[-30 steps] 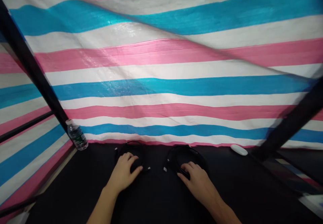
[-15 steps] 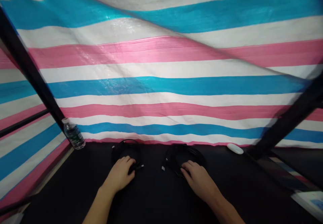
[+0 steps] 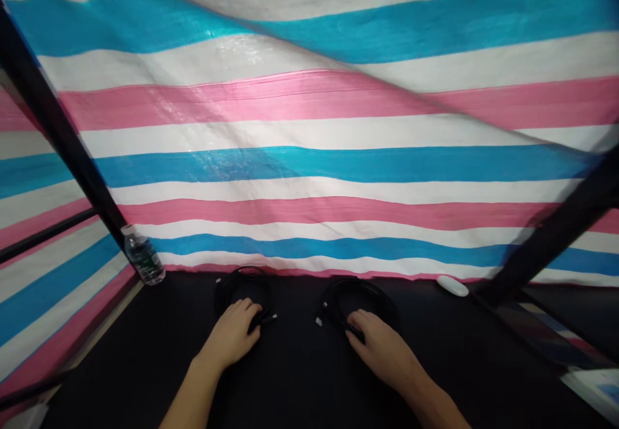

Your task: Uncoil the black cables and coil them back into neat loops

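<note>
Left hand (image 3: 235,335) and right hand (image 3: 382,348), well apart, curl over the near edges of left coil (image 3: 223,297) and right coil (image 3: 383,301); how firmly they grip cannot be told. Left of both coils is the clear, green-labelled bottle (image 3: 145,259), its contents unclear. Rightward from the bottle, the coils are black cable with pale plugs (image 3: 318,321), on a black table (image 3: 290,377). Striped sheeting (image 3: 309,164) hangs behind the bottle.

On the flat black desk (image 3: 294,377): left, one coiled black cable (image 3: 222,298); right, apart, a second coiled black cable (image 3: 334,310). Far left corner: clear plastic bottle (image 3: 145,258). Far right: white oval object (image 3: 452,286). Behind: pink-white-blue striped sheet (image 3: 309,139).
</note>
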Available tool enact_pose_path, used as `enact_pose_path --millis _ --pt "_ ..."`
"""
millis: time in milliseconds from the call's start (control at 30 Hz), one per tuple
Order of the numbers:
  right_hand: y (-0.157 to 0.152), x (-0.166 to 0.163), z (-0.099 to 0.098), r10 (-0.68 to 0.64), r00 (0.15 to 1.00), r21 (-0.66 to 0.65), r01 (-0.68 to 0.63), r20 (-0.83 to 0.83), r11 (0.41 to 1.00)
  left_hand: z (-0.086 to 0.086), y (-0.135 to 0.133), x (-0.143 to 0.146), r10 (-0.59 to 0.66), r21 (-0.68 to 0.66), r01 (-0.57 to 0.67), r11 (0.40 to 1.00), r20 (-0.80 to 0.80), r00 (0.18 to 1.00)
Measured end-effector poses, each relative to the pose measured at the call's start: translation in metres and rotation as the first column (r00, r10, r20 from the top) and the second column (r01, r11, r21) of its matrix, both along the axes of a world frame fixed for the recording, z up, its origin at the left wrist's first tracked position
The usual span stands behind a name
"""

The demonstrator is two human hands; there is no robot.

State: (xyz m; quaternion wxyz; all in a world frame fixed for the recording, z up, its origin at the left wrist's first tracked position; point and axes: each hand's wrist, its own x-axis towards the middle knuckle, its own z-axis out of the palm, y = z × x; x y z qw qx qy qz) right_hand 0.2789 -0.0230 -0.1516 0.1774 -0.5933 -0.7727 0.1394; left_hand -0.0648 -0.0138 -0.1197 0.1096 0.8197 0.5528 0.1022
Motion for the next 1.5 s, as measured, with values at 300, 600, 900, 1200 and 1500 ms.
enact_pose_path --millis 300,600,900,1200,1500 --pt "0.001 0.007 0.005 -0.262 0.919 0.185 0.323 -0.294 0.928 -0.001 -0.001 0.0 0.0 0.002 0.0 1.0 0.001 1.0" --pt "0.002 0.015 0.006 -0.418 0.645 0.283 0.703 -0.64 0.652 -0.004 0.0 -0.001 -0.008 0.0 0.008 1.0 0.016 1.0" --pt "0.007 0.015 0.001 -0.162 0.893 0.185 0.259 -0.421 0.948 -0.003 0.001 0.0 -0.009 -0.029 0.009 1.0 0.02 1.0" --pt "0.023 0.039 -0.014 -0.213 0.96 0.324 0.264 -0.183 0.908 -0.001 0.0 -0.001 -0.006 -0.043 0.007 0.999 0.03 1.0" --pt "0.029 0.081 -0.021 -0.548 0.802 0.043 0.555 0.239 0.831 -0.007 0.003 -0.001 -0.009 -0.035 0.011 0.999 0.044 0.999"
